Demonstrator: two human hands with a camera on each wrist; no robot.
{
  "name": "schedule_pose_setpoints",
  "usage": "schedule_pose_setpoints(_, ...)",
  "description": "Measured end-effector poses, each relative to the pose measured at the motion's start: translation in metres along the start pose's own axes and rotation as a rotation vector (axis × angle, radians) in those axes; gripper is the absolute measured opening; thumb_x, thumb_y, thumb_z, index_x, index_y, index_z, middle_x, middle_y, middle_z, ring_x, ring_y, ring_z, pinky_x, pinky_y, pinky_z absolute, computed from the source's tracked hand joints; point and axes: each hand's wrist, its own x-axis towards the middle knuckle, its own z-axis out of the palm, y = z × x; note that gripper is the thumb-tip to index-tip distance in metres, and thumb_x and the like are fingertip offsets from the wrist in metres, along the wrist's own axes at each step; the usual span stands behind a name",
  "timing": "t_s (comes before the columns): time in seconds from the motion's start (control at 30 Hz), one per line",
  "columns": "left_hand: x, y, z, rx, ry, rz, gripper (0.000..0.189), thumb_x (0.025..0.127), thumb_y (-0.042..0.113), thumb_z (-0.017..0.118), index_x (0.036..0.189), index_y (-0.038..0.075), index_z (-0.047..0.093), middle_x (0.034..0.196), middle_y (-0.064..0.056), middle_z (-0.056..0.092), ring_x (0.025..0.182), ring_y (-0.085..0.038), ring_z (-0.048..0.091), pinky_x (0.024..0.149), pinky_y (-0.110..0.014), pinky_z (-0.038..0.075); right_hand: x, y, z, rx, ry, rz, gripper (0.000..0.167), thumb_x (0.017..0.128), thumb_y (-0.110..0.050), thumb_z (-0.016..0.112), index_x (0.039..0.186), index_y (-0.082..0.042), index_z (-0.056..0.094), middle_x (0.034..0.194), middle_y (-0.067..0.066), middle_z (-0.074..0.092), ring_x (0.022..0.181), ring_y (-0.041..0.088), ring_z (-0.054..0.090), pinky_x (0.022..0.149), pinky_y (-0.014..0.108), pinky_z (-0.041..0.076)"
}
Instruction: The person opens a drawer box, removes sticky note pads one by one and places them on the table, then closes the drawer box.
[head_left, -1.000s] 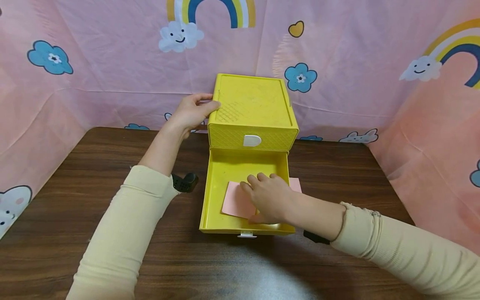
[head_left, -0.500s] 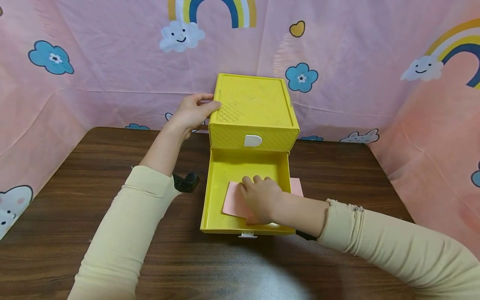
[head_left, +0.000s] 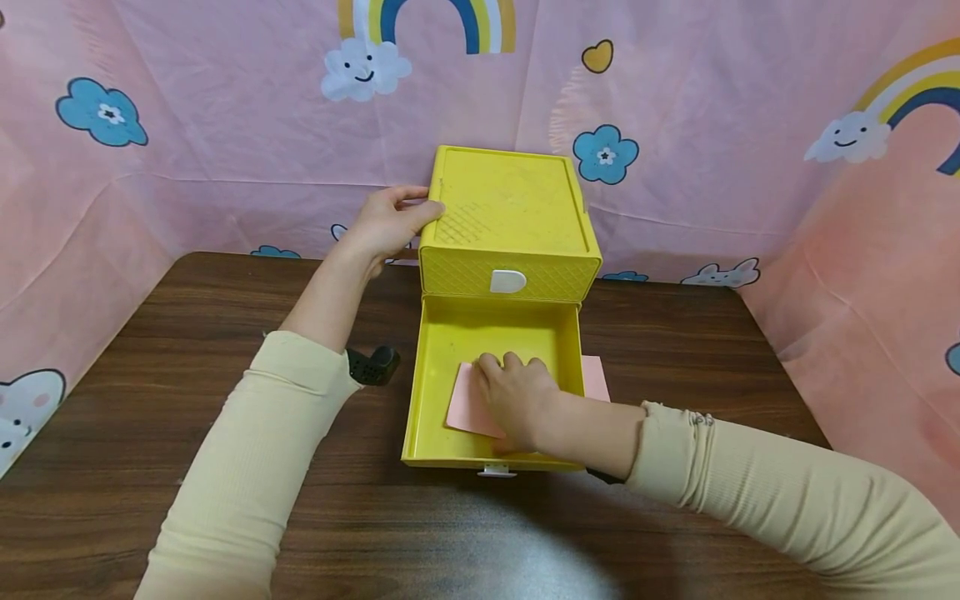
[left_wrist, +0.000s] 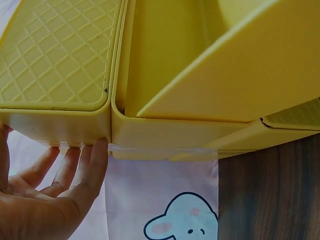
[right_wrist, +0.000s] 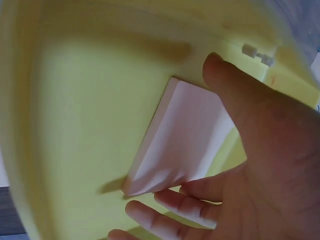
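Observation:
A yellow two-tier drawer box (head_left: 517, 204) stands on the table, its lower drawer (head_left: 431, 400) pulled out. My left hand (head_left: 386, 223) steadies the upper tier at its left edge, thumb on the top. In the left wrist view, extended fingers (left_wrist: 97, 157) press against the box's side. Inside the open drawer lies a pink notepad (right_wrist: 185, 130), flat and slightly askew. Over it is my right hand (head_left: 521, 404), thumb at one end of the pad and fingers at the other. The right wrist view shows the thumb apart from the pad and some fingertips at its edge.
Something flat and pink (head_left: 596, 377) lies just right of the drawer, partly hidden. The upper drawer, with a white tab (head_left: 507, 282), is pushed in. A patterned pink cloth (head_left: 675, 208) hangs behind the dark wooden table (head_left: 337, 500).
My right hand has shifted a little to the left over the notepad, and its fingers have drawn in slightly. The left hand stays on the box; the notepad keeps its place.

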Motion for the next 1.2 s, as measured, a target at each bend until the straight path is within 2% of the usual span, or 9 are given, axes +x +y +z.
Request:
schedule_pose_setpoints(0.23,-0.002,0.001,0.000,-0.005,-0.004,0.003,0.059,0.090,0.039,0.055,0.143,0.021,0.035,0.135,-0.005,0.045,0.114,-0.019,0.050,0.095,-0.034,0.039,0.001,-0.004,0.005,-0.019,0.048,0.028,0.100,0.070,-0.072,0.058,0.142,-0.009,0.032,0.131,0.005,0.035,0.093,0.017,0.051,0.060,0.026,0.047)
schedule_pose_setpoints(0.5,-0.002,0.001,0.000,0.001,0.000,0.001,0.059,0.090,0.040,0.055,0.142,0.022,0.036,0.136,-0.006,0.045,0.114,-0.019,0.049,0.094,-0.034,0.039,0.001,-0.006,0.010,-0.016,0.109,0.020,0.089,0.076,-0.061,0.062,0.140,-0.005,0.035,0.125,0.006,0.037,0.087,0.015,0.051,0.064,0.022,0.048)
schedule_pose_setpoints(0.57,-0.001,0.001,0.000,-0.003,0.001,0.000,0.058,0.090,0.039,0.055,0.142,0.022,0.036,0.135,-0.006,0.045,0.114,-0.019,0.050,0.094,-0.034,0.039,0.001,-0.005,0.014,-0.024,0.145,0.012,0.088,0.075,-0.060,0.063,0.138,-0.005,0.036,0.122,0.007,0.037,0.083,0.015,0.050,0.062,0.022,0.048)
schedule_pose_setpoints(0.73,-0.001,0.001,0.001,-0.003,0.001,0.002,0.058,0.090,0.039,0.055,0.142,0.022,0.036,0.135,-0.006,0.045,0.114,-0.020,0.049,0.098,-0.036,0.037,0.000,-0.001,0.015,-0.033,0.145,-0.007,0.082,0.078,-0.054,0.062,0.138,-0.005,0.036,0.123,0.008,0.039,0.086,0.018,0.048,0.067,0.022,0.047)
schedule_pose_setpoints(0.8,-0.001,0.000,0.001,-0.002,0.001,0.008,0.058,0.090,0.038,0.055,0.142,0.021,0.036,0.135,-0.006,0.045,0.114,-0.020,0.050,0.099,-0.037,0.037,-0.002,0.001,0.012,-0.036,0.121,-0.014,0.079,0.081,-0.051,0.061,0.140,-0.005,0.035,0.124,0.008,0.040,0.089,0.019,0.048,0.071,0.023,0.047)
schedule_pose_setpoints(1.0,0.000,0.000,0.001,0.003,0.007,0.008,0.059,0.089,0.039,0.055,0.142,0.021,0.036,0.135,-0.007,0.046,0.113,-0.020,0.051,0.098,-0.037,0.038,-0.004,0.005,0.011,-0.042,0.152,-0.046,0.075,0.082,-0.045,0.060,0.141,-0.007,0.034,0.120,0.007,0.045,0.089,0.020,0.047,0.073,0.025,0.045)
schedule_pose_setpoints(1.2,0.000,0.000,0.000,0.005,0.009,0.006,0.059,0.089,0.039,0.055,0.142,0.022,0.037,0.133,-0.006,0.048,0.111,-0.019,0.052,0.086,-0.030,0.041,-0.007,0.010,0.009,-0.048,0.194,-0.078,0.074,0.080,-0.041,0.062,0.141,-0.010,0.036,0.117,0.006,0.046,0.088,0.020,0.047,0.072,0.026,0.044)
